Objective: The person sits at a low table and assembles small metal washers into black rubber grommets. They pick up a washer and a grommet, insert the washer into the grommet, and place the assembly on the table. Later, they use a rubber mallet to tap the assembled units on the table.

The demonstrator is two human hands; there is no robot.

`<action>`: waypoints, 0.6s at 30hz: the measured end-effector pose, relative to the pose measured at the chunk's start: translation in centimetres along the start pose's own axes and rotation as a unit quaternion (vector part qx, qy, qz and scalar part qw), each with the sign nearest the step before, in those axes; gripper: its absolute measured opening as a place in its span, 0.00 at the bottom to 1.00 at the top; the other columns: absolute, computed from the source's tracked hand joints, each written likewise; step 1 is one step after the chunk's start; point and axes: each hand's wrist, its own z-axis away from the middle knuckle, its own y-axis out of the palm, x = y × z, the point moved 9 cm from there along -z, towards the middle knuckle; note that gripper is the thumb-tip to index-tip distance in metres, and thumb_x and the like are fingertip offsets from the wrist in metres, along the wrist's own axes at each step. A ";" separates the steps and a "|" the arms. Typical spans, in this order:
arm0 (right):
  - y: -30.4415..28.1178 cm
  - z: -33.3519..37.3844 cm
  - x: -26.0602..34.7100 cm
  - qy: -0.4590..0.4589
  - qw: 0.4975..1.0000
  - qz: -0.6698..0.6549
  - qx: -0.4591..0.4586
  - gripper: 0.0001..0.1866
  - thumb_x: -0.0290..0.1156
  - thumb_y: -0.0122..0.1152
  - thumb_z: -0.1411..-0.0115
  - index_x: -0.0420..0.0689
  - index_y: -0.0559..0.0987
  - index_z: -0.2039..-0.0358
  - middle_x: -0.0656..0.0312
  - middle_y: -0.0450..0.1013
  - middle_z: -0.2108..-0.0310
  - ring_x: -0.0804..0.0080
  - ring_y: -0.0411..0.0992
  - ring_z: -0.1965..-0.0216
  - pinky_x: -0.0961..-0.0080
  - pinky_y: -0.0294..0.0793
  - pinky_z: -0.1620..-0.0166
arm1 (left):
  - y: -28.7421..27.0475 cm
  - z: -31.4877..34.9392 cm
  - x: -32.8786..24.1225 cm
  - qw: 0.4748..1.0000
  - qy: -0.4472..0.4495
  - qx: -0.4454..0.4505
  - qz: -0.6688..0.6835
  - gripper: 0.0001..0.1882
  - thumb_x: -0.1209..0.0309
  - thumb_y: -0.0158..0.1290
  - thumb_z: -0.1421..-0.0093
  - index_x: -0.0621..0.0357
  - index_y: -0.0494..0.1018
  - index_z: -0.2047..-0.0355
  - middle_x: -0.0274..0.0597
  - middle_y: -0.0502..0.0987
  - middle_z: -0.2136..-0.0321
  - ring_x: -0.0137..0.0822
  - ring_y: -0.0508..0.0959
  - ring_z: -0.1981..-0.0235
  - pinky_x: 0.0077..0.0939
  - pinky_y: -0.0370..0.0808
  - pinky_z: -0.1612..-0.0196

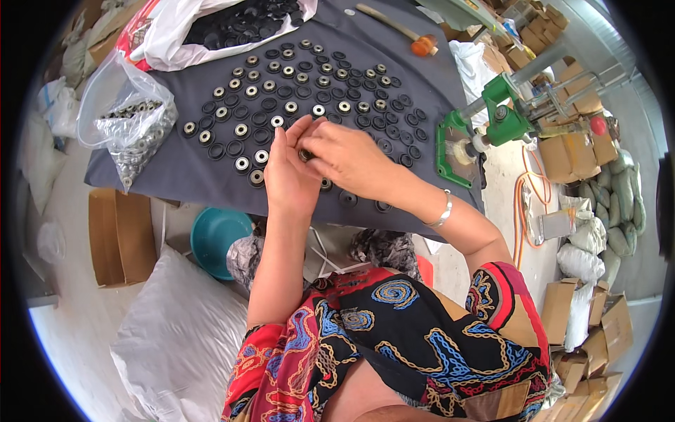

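Note:
Over the near part of the grey cloth, my two hands meet. My left hand [290, 165] is cupped upward, its fingers curled against the right hand. My right hand [349, 160] reaches across with bent fingers and thumb into the left palm. Between them a small dark round bearing [305, 155] partly shows; whatever else the palm may hold is hidden. Around and beyond my hands, many black plastic rings [235, 148] are spread over the cloth. Metal ball bearings [241, 129] sit in some of these rings, while others have nothing inside.
A white bag [165, 39] of black parts and a transparent bag [137, 141] of bearings lie left. At the right edge stands a green hand press [503, 119]. A wooden-handled mallet [394, 27] lies far back. A teal basin [214, 235] is below the table.

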 end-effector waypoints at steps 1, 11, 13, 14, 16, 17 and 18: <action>0.5 -0.1 0.0 -0.010 1.000 0.015 0.013 0.15 0.27 0.63 0.50 0.42 0.76 0.60 0.58 0.69 0.66 0.60 0.72 0.67 0.68 0.74 0.66 | 0.2 0.1 0.1 1.000 -0.006 0.005 -0.012 0.26 0.56 0.29 0.29 0.67 0.62 0.46 0.53 0.67 0.47 0.40 0.68 0.47 0.36 0.65 0.44; -1.7 1.7 -3.3 0.090 0.993 -0.071 0.041 0.12 0.23 0.61 0.52 0.40 0.76 0.64 0.57 0.69 0.70 0.63 0.72 0.71 0.70 0.72 0.67 | -1.2 0.4 -2.7 0.995 0.096 -0.021 -0.001 0.28 0.55 0.34 0.31 0.70 0.61 0.45 0.58 0.66 0.46 0.54 0.66 0.43 0.48 0.65 0.42; -0.6 3.6 -4.3 0.106 0.990 -0.051 0.081 0.12 0.24 0.61 0.53 0.39 0.76 0.65 0.56 0.69 0.69 0.60 0.72 0.70 0.67 0.71 0.67 | -1.9 0.3 -2.8 0.993 0.105 -0.047 -0.006 0.26 0.57 0.35 0.31 0.71 0.62 0.47 0.58 0.67 0.48 0.54 0.68 0.45 0.48 0.67 0.43; 0.0 4.3 -4.7 0.118 0.987 -0.045 0.104 0.12 0.25 0.60 0.53 0.39 0.76 0.65 0.54 0.69 0.68 0.57 0.72 0.69 0.66 0.72 0.65 | -1.8 0.3 -2.7 0.994 0.101 -0.046 -0.002 0.25 0.58 0.35 0.31 0.70 0.63 0.48 0.57 0.68 0.48 0.53 0.70 0.46 0.47 0.68 0.44; 1.0 4.9 -4.9 0.158 0.974 -0.047 0.152 0.12 0.26 0.59 0.52 0.39 0.77 0.66 0.52 0.70 0.67 0.53 0.72 0.67 0.62 0.72 0.62 | -1.6 0.2 -2.5 0.995 0.094 -0.045 0.002 0.22 0.60 0.37 0.31 0.69 0.65 0.50 0.56 0.69 0.50 0.51 0.72 0.49 0.45 0.70 0.47; 1.4 4.9 -4.9 0.149 0.976 -0.043 0.155 0.12 0.26 0.60 0.53 0.39 0.77 0.65 0.52 0.69 0.68 0.55 0.72 0.67 0.64 0.72 0.63 | -1.8 0.2 -2.4 0.995 0.092 -0.049 -0.002 0.22 0.60 0.36 0.31 0.69 0.66 0.50 0.56 0.70 0.50 0.52 0.71 0.48 0.45 0.70 0.47; 1.8 4.9 -5.1 0.140 0.977 -0.037 0.157 0.13 0.25 0.61 0.53 0.39 0.77 0.65 0.53 0.69 0.68 0.56 0.72 0.67 0.65 0.72 0.64 | -1.8 0.0 -2.3 0.995 0.090 -0.051 -0.007 0.23 0.59 0.36 0.31 0.69 0.66 0.50 0.56 0.70 0.50 0.53 0.71 0.47 0.45 0.69 0.46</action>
